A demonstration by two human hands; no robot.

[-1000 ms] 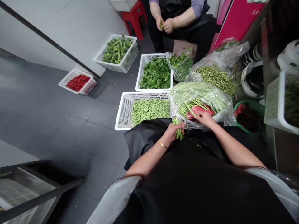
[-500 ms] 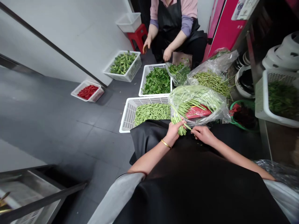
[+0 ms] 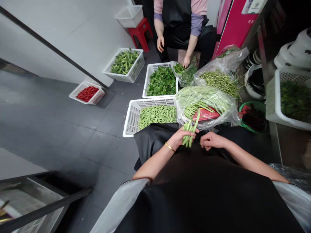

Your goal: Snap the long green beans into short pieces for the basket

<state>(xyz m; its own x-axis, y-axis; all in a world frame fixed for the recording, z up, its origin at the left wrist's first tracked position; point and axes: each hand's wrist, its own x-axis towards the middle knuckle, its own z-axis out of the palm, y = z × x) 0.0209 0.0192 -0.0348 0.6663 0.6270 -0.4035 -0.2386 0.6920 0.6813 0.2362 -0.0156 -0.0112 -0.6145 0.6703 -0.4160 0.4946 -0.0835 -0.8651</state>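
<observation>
A small bunch of green beans [image 3: 188, 133] is gripped in my left hand [image 3: 179, 137], above my apron-covered lap. One longer bean sticks up from the bunch toward the bag. Just to the right, my right hand [image 3: 212, 141] is closed with its fingers curled in, apart from the bunch; whether something tiny is between its fingertips I cannot make out. Beyond my hands lies a clear plastic bag [image 3: 230, 110] of long whole beans, with a red patch showing in it. A white basket [image 3: 132, 118] of short bean pieces [image 3: 157, 116] stands to its left.
Across from me sits a person, one hand [image 3: 186, 61] in a bag of greens. White baskets hold leafy greens [image 3: 161, 81], cut green stalks [image 3: 124, 61] and red chillies [image 3: 87, 94]. A metal shelf with a basket [image 3: 273, 97] borders my right; a metal frame [image 3: 46, 207] stands lower left.
My right hand has come away from the bean it was pinching and curled in. The bunch in my left hand has shifted slightly. The other person's hand has moved into the greens bag.
</observation>
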